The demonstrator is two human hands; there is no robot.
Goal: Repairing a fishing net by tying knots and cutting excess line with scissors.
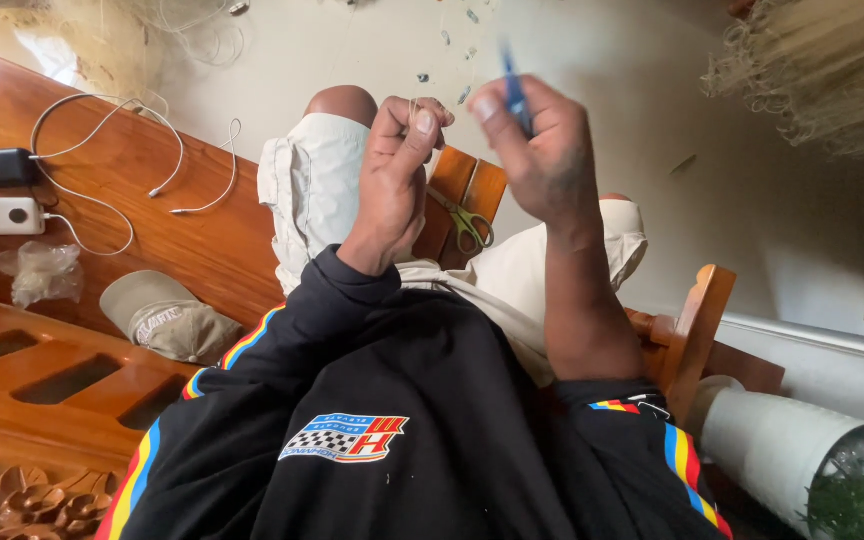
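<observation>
Wooden bench (pixel 202 230): cap (pixel 167 318), scissors (pixel 464 220).

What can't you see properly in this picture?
- Head view: the blue tool in the right hand is blurred, and the fingers hide its lower part.
- The thin thread pinched by the left hand is too fine to follow.
- The scissors are partly hidden behind the left wrist.
- The pale netting is cut off by the top right edge.
- The small bits on the floor are too tiny to name.

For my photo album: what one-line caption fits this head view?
Seated person's left hand pinches thin thread, right hand holds a blue tool; scissors lie on the wooden chair.
</observation>
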